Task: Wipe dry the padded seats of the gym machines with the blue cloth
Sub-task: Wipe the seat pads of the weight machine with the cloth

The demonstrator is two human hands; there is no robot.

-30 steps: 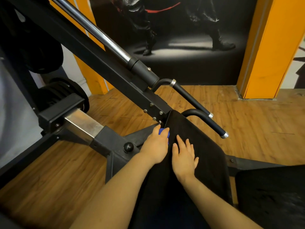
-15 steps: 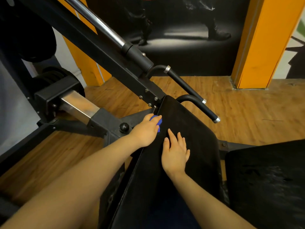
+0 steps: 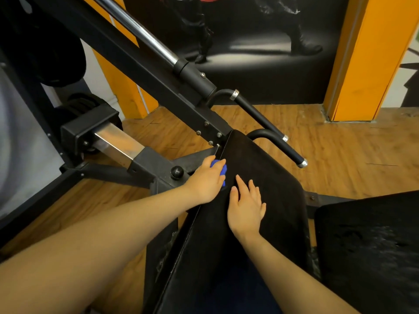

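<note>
- far left of the padded seat (image 3: pixel 260 177): black weight plates (image 3: pixel 84 103) stacked behind a black bracket holding a shiny steel square tube (image 3: pixel 115 143).
- a chrome bar (image 3: pixel 136 28) runs diagonally from upper left down into a black sleeve above the seat's top end, riding on a black frame beam (image 3: pixel 140 71) bolted just left of that end.
- black knob (image 3: pixel 176 172) sits on the frame left of the seat, just beside your left wrist.
- your left hand (image 3: pixel 207 181) is at the seat's left edge near its top, fingers curled round the blue cloth (image 3: pixel 223 169). cloth is bunched up, only a small part shows past your fingertips, pressed against the seat edge.
- your right hand (image 3: pixel 246 205) lies flat on the seat just right of the left hand, fingers straight and slightly spread, holding nothing.
- the seat itself is black, tilted, narrow end away from you and widening toward you.
- two black handles (image 3: pixel 281 146) with silver end caps stick out from the seat's top end, angling right.
- right of the seat: second black pad (image 3: pixel 371 245), with grey smears on its surface, apart from the first.
- wood-look floor (image 3: pixel 340 159) under everything; orange pillar (image 3: pixel 367 57) up right of the seat, dark wall poster (image 3: pixel 260 53) behind it.
</note>
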